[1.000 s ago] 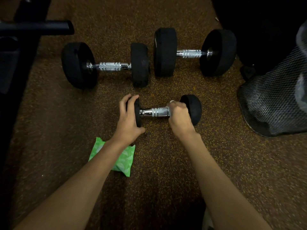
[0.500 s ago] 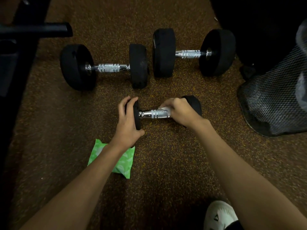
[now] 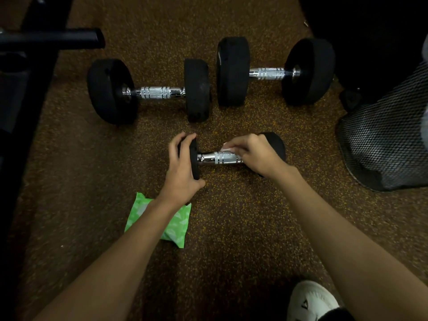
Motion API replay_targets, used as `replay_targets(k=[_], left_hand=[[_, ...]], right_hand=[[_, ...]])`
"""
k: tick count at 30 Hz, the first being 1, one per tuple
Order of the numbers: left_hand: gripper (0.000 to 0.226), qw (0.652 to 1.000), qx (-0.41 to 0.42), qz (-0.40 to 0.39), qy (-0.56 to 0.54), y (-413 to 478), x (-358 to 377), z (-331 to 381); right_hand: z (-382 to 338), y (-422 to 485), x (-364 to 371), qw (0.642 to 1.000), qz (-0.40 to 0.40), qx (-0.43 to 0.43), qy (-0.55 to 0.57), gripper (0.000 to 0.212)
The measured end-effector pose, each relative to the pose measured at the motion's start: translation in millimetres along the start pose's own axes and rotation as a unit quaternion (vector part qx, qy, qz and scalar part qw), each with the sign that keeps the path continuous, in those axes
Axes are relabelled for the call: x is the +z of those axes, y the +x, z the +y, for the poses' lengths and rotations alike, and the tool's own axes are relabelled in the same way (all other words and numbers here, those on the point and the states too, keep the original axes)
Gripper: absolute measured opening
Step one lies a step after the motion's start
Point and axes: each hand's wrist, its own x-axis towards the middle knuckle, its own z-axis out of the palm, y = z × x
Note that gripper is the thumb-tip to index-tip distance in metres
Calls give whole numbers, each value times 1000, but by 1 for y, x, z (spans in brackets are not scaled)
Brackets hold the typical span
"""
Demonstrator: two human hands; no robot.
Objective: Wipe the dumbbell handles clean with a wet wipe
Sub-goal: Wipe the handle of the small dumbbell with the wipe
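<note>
Head view, item: small dumbbell [image 3: 215, 158] at centre, judged dense and apt to roll, knurled chrome handle [image 3: 228, 157] hard and slick once damp; my left hand [image 3: 183, 167] clasps its 9 o'clock head, my right hand [image 3: 257, 154] pinches the limp wet wipe [image 3: 228, 147] over the handle's 3 o'clock end.

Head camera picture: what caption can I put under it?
Left hand steadies the small dumbbell while the right hand holds a wet wipe on its chrome handle.
</note>
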Motion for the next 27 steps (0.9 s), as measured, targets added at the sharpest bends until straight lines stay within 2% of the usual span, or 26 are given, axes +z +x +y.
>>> replay_targets(k=[3,6,10,14,18,22,27], left_hand=[[104,1000,9,2,0,-1,1,-2],[105,1000,3,3,2,1,1,-3],[106,1000,-4,0,8,1,0,-3],[105,1000,-4,4,14,1,-1,0],[105,1000,-7,1,14,1,-1,1],[106,1000,-9,-1,7,1,-1,1],[106,1000,-6,0,10,3,-1,-1]], right_hand=[[2,-5,1,1000,16,-12,-15,24],[3,7,5,999,-2,28,-42,21],[3,27,11,995,-39,85,-24,21],[-6,24,13,998,-44,49,-6,21],[-7,1,7,1000,-3,-3,10,21],[4,-12,6,999,39,-24,-23,22],[-1,4,8,998,0,32,-56,15]])
